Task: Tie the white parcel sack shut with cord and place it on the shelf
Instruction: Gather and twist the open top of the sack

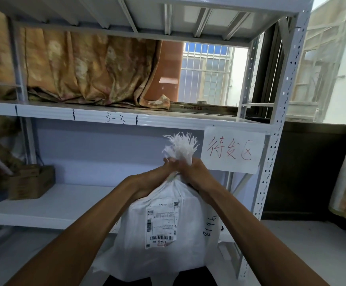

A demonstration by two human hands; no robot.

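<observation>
The white parcel sack (163, 250) hangs in front of me, low in the middle of the view, with a shipping label and black handwritten numbers on its side. Its gathered neck sticks up as a frayed white tuft (181, 147). My left hand (157, 176) and my right hand (192, 172) are both clenched around the neck just below the tuft, touching each other. Any cord there is hidden by my fingers. The white metal shelf (50, 207) stands right behind the sack.
A brown cardboard box (31, 182) sits at the left of the lower shelf board. Patterned curtain cloth (89, 69) lies on the upper board. A paper sign with red writing (233, 150) hangs from the shelf beam. The perforated upright post (271, 162) stands at the right.
</observation>
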